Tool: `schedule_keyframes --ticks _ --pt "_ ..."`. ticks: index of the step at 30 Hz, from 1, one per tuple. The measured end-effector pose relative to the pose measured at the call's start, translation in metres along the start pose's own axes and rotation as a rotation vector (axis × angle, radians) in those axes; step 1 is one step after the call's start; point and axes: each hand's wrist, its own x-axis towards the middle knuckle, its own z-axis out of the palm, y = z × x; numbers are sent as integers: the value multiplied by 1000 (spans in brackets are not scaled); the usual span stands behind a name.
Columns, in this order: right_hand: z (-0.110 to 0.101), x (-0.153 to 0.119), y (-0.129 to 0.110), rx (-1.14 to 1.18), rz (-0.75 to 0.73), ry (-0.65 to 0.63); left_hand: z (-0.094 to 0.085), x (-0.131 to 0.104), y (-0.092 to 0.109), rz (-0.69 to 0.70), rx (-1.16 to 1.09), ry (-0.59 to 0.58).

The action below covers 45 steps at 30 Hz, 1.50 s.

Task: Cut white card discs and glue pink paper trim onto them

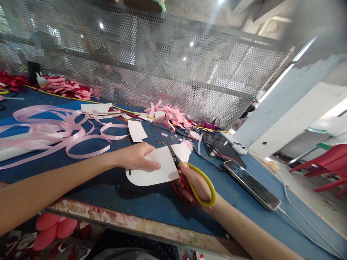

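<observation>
My left hand (139, 157) pinches a white card (153, 175) with a rounded lower left corner and a small dark slot near its left edge. In my right hand (199, 182) is a pair of scissors (204, 198) with one yellow and one red handle loop. Their blades point up and away across the card's right part. Beyond the blades, a white section (182, 151) of card sticks out to the right; whether it is fully cut off I cannot tell. Just behind my left hand lies a smaller white card piece (137, 130) with a notched edge.
Loops of pink ribbon (73, 133) spread over the blue table (151, 206) at left. Pink scraps (173, 115) and stacked white cards (97, 108) lie further back, before a perforated metal screen (168, 65). A phone (252, 184) with a cable lies at right.
</observation>
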Motion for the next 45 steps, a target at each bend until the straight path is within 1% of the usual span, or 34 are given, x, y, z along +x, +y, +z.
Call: schedule_keyframes --ticks 3,6,8,11,12,14,17,19,21,23,25,27,29,31,33,35,37,38,40,42,43,45 --pt "1 -1 -1 2 -1 21 -1 0 -1 -4 5 5" --pt "2 -2 -2 2 0 2 -1 0 0 -1 29 7" --pt "2 -1 -3 3 -1 13 3 -1 2 -10 135 -3" --pt "-1 1 -4 8 6 63 13 -2 5 -8 405 -57" --pt "-2 3 -4 4 4 77 17 -3 7 1 465 -73" --pt "-6 6 -1 -27 -16 100 22 -2 7 27 494 -72" --pt "-10 9 2 -62 -41 152 23 0 5 49 438 -49" --pt "-12 10 3 -73 -36 185 20 2 1 54 356 -64" --pt "-12 10 1 -112 -21 220 19 4 -4 60 205 -93" --pt "-11 9 -2 -180 -7 260 20 6 -8 44 18 -98" --pt "-12 9 -4 -244 -14 284 21 8 -11 4 -160 -48" --pt "-13 9 -5 -289 -51 301 21 11 -12 -22 -290 63" --pt "-16 10 -5 -335 -92 314 20 13 -12 -3 -385 191" --pt "-20 11 -5 -413 -132 317 16 15 -11 59 -474 288" --pt "-24 11 -6 -583 -182 345 13 16 -11 106 -554 366" --pt "-27 12 -7 -838 -210 400 9 18 -11 104 -605 467" --pt "-29 11 -8 -1083 -188 420 7 19 -13 90 -638 566" --pt "-29 11 -9 -1170 -165 403 6 19 -14 100 -654 604" --pt "-29 8 -11 -1259 -127 358 5 21 -16 137 -680 637" --pt "-30 3 -15 -1279 -117 349 4 23 -19 155 -692 639" --pt "-31 -2 -16 -1289 -130 360 4 24 -20 150 -694 642" --pt "-36 -15 -17 -1349 -174 430 4 24 -20 130 -686 650"
